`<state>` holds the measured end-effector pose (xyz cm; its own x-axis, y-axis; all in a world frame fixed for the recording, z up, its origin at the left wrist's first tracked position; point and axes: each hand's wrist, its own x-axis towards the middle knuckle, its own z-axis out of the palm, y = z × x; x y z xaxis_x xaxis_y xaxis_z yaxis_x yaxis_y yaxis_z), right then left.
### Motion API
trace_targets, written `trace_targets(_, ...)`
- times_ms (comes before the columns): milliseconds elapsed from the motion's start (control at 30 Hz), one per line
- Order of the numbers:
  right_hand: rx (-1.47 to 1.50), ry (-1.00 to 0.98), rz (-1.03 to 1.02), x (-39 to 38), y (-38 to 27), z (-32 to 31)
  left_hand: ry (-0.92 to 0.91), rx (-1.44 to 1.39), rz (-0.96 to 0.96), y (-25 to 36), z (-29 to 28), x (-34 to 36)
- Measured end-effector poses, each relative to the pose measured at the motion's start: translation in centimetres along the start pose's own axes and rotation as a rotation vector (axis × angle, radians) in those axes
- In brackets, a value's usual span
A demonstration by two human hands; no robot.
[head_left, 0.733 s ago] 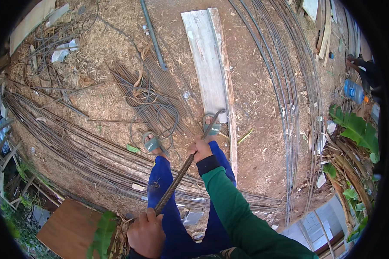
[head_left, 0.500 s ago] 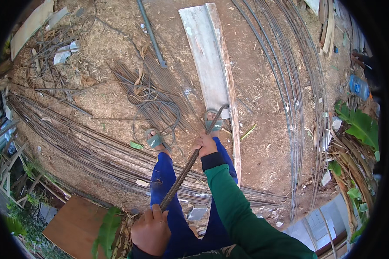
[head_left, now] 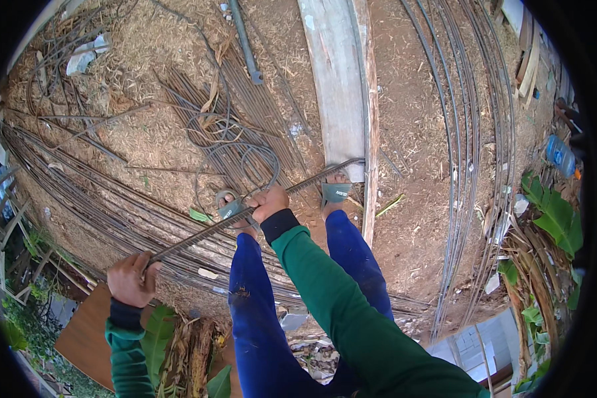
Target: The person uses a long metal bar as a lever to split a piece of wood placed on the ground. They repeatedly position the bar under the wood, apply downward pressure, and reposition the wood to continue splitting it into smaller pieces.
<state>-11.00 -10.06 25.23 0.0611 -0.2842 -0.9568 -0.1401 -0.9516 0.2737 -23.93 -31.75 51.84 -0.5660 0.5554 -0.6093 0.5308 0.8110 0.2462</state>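
Observation:
A ribbed steel bar (head_left: pixel 199 235) runs diagonally between both hands, with a slightly bent end lying by my right sandal (head_left: pixel 336 192) on the end of a pale board (head_left: pixel 335 79). My left hand (head_left: pixel 131 278) grips the bar's lower-left end. My right hand (head_left: pixel 268 203) is closed on it further up, above my left sandal (head_left: pixel 232 209). Beneath and beyond are a bundle of thinner rods (head_left: pixel 249 103) and a loose coil of thin dark rod or cable (head_left: pixel 259 166).
Long rods curve along the left (head_left: pixel 66 192) and right (head_left: pixel 452 166). A grey pipe (head_left: pixel 245 46) lies above the bundle. At the right edge are a blue water jug (head_left: pixel 559 156), banana leaves (head_left: pixel 554 222) and part of another person (head_left: pixel 567 113). A brown panel (head_left: pixel 79 341) is at lower left.
My left hand has swung out to the left and up, and my right hand has shifted left, turning the bar to a flatter diagonal. Its bent end stays by my right foot.

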Motion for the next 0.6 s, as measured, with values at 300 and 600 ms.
trace_targets(300,0.004,0.094,-0.040,2.0,1.0,3.1,0.051,0.107,0.027,-7.6,3.5,2.8)
trace_targets(600,0.031,0.200,-0.059,7.2,4.9,1.9,0.129,-0.001,0.032,-11.9,11.3,3.8)
